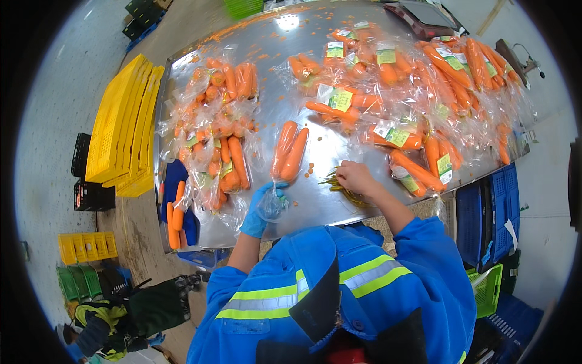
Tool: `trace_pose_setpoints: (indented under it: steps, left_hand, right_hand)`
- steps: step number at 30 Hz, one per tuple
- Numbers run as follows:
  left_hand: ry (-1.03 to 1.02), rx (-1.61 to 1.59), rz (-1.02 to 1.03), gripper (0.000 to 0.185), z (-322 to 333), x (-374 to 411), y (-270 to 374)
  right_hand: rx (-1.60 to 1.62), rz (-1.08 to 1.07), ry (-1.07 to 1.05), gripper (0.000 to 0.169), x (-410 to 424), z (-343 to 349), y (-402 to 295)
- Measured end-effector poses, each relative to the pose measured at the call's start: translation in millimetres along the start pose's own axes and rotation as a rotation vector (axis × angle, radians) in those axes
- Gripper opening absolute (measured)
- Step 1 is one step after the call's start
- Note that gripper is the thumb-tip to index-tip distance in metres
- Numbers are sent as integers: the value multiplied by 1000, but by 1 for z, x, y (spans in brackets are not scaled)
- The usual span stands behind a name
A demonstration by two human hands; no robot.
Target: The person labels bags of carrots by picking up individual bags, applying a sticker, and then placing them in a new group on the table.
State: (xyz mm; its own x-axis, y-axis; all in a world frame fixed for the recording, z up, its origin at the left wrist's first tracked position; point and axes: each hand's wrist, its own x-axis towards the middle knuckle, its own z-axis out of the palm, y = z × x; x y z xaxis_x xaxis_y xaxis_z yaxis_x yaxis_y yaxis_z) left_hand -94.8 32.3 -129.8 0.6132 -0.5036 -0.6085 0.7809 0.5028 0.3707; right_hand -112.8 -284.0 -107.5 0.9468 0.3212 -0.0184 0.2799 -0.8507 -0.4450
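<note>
My left hand [255, 214], in a blue glove, grips the gathered neck of a clear plastic bag of carrots [296, 157]. The bag lies on the steel table [313, 200] with its carrots pointing away from me, and its loose mouth spreads below my fingers. To the right, my bare right hand [357, 176] pinches at a bundle of thin yellow-green twist ties [360, 200] near the table's front edge. Its fingertips are partly hidden, so how many ties they hold is unclear.
Bagged carrots [218, 118] crowd the table's left side, beside loose carrots [177, 218] on a blue cloth [175, 173]. Labelled carrot bags [345, 102] cover the right. Yellow crates [120, 132] stand beyond the left edge. Another person [102, 321] is at lower left.
</note>
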Motion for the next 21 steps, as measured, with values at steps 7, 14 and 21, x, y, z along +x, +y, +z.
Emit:
trace_pose_setpoints:
  steps: [7, 14, 21]
  left_hand:
    - [264, 562, 296, 20, -4, 9, -17]
    - [371, 839, 475, 21, -8, 18, -30]
    - [521, 986, 626, 28, 26, -2, -35]
  right_hand:
    - [145, -89, 115, 12, 9, -17, -23]
    - [356, -217, 180, 11, 44, -2, -67]
    - [-208, -417, -50, 10, 124, 53, -133]
